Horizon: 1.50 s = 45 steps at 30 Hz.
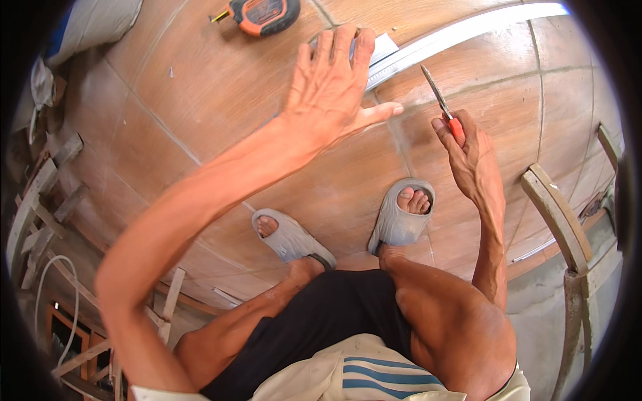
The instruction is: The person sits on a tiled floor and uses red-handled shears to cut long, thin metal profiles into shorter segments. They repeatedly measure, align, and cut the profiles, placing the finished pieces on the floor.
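Observation:
My left hand [326, 90] reaches across the tiled floor with its fingers stretched out and thumb spread to the right. Its fingers lie over the near end of a long, shiny white strip [461, 41], partly hiding that end; whether they press on it I cannot tell. My right hand [473, 155] is closed around a red-handled tool with a narrow, pointed metal blade [436, 90]. The blade points up and left, a little apart from the strip. Beyond my left hand lies an orange and black tape measure [267, 16], with a short yellow end showing.
Wooden frame pieces [558, 217] stand at the right, and more timber [40, 200] is at the left rim. A pale sack [100, 27] lies at the far left. My sandalled feet [404, 210] rest on the brown tiles [221, 87]. A thin white strip [535, 250] lies at the right.

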Available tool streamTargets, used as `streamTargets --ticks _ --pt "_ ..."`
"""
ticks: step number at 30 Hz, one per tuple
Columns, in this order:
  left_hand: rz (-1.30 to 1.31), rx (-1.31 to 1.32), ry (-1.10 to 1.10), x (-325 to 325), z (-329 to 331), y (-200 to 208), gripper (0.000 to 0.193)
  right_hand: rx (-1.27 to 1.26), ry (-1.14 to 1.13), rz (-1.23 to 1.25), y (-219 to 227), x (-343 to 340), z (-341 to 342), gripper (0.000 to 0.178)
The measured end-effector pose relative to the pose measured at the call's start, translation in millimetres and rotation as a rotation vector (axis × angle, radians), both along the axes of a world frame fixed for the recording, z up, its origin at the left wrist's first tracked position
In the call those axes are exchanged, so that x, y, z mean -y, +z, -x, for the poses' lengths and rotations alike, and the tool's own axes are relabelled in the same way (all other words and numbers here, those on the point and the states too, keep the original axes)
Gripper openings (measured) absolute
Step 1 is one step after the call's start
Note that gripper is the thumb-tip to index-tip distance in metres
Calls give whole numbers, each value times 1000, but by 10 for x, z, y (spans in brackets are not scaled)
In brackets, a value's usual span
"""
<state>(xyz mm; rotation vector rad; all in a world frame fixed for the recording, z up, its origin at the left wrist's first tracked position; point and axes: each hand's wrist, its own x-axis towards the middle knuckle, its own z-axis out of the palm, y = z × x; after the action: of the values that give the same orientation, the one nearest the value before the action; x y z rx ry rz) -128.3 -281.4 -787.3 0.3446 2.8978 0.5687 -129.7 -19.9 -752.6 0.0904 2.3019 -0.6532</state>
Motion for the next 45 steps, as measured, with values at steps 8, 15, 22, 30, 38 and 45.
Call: streamTargets --ticks 8,15,22,30,38,45 --pt "-57 -278 223 -304 -215 -785 80 68 38 -22 -16 -19 -17 40" --pt "-56 -363 251 -424 -209 -731 89 62 50 3 -4 -23 -104 42" --pt "-69 -252 271 -472 -301 -530 87 62 41 -18 -58 -2 -73 46" --pt "-137 -223 242 -449 -251 -512 101 63 51 -32 20 -27 -55 48" --pt "-195 -197 242 -430 -269 -515 96 57 65 -4 -69 -24 -70 47" --pt "-203 -278 251 -277 -116 -480 70 21 -43 77 -49 -16 -115 41"
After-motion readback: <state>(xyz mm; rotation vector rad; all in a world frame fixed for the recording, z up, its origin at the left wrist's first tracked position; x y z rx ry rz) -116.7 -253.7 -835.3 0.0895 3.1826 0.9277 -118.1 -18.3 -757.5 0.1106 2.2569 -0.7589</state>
